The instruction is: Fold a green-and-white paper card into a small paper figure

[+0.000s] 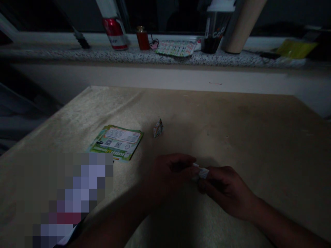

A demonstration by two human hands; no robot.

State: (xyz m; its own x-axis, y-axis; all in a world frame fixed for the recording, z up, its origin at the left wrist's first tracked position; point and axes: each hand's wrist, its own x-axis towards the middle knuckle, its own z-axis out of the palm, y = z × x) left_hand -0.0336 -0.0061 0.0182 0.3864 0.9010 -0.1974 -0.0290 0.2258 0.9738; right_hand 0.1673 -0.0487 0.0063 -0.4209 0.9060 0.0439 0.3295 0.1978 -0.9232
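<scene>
fingers [186, 174] pinch white paper [204, 173]; a lidded cup [216, 29] looks dark inside.

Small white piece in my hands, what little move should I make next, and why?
Probably ease the left hand back slightly while the right hand holds the small white piece: both hands pinch it, the left covers part of it, and the light is dim, so uncovering it should show its edges better.

1. Dim light in here, darkest around the edges.
2. Ahead, a dark window [165, 17] in a pale frame [57, 37].
3. Below it, a speckled sill [62, 53] over a whitish wall [170, 76].
4. By that wall, a broad beige table [116, 103].
</scene>
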